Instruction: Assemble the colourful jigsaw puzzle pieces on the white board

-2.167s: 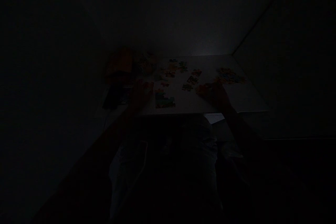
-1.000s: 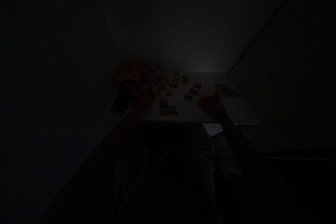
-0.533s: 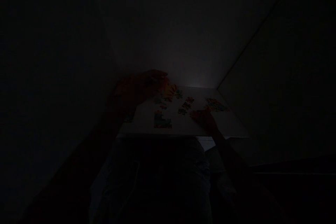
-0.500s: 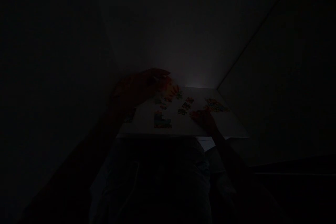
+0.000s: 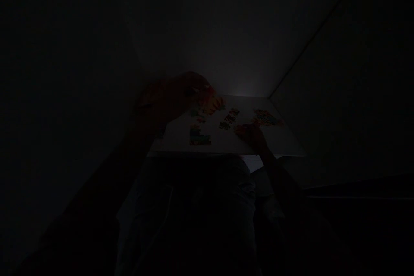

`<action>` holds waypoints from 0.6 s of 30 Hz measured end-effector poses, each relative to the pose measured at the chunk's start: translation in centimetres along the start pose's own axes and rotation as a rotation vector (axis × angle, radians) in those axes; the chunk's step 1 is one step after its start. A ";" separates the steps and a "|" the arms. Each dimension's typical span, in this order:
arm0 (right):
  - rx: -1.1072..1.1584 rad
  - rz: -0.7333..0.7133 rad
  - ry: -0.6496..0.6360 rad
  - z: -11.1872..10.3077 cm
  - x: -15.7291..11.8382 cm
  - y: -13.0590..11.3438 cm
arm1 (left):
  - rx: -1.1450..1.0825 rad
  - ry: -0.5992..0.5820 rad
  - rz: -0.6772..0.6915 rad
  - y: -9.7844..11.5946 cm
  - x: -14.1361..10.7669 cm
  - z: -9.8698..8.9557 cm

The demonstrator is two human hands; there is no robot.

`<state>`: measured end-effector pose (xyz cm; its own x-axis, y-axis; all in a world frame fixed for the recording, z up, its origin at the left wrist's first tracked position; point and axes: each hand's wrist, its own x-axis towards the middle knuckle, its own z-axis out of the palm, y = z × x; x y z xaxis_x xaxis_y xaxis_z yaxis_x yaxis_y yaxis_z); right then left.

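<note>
The scene is very dark. My left hand [image 5: 181, 95] is bent over the upper left of a white board [image 5: 177, 140], fingers closed above an orange, partly joined group of jigsaw pieces [image 5: 213, 105]. Whether a piece is between these fingertips is hard to see. At the right of the board, my right hand [image 5: 252, 135] rests low with its fingers curled together; what they may hold is hidden. Between the hands lies a slanted strip of joined pieces [image 5: 230, 118]. An L-shaped joined section [image 5: 199, 136] sits near the front edge.
A heap of loose jigsaw pieces [image 5: 267, 117] lies at the board's right. A dark piece group [image 5: 161, 131] shows beside my left wrist. The board stands over my legs [image 5: 200, 207], with a pale wall [image 5: 233, 51] behind it and a dark surface on the right.
The board appears higher in view as the camera tilts. My left hand's fingers have drawn closer together over the orange group. My right hand stays at nearly the same place on the board.
</note>
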<state>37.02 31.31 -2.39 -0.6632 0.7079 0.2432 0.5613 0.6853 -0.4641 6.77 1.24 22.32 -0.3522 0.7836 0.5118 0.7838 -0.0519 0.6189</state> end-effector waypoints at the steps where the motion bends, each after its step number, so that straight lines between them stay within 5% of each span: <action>1: 0.008 0.008 0.000 0.1 0.0 0.1 | -0.012 -0.030 -0.032 -2.3 -0.1 1.4; 5: 0.034 0.035 0.010 0.7 0.0 1.0 | -0.109 -0.224 -0.265 -10.8 -2.5 7.0; 8: 0.030 0.028 0.048 1.0 0.1 1.6 | -0.111 -0.311 -0.365 -14.7 -4.8 9.3; 18: 0.092 -0.025 0.072 1.3 0.0 2.6 | 0.418 -0.352 -0.186 -18.8 -10.6 11.5</action>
<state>37.90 32.89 -4.70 -0.6373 0.7034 0.3149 0.4948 0.6867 -0.5326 1.66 1.00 -1.57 -0.3683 0.9186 0.1435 0.8857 0.2997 0.3544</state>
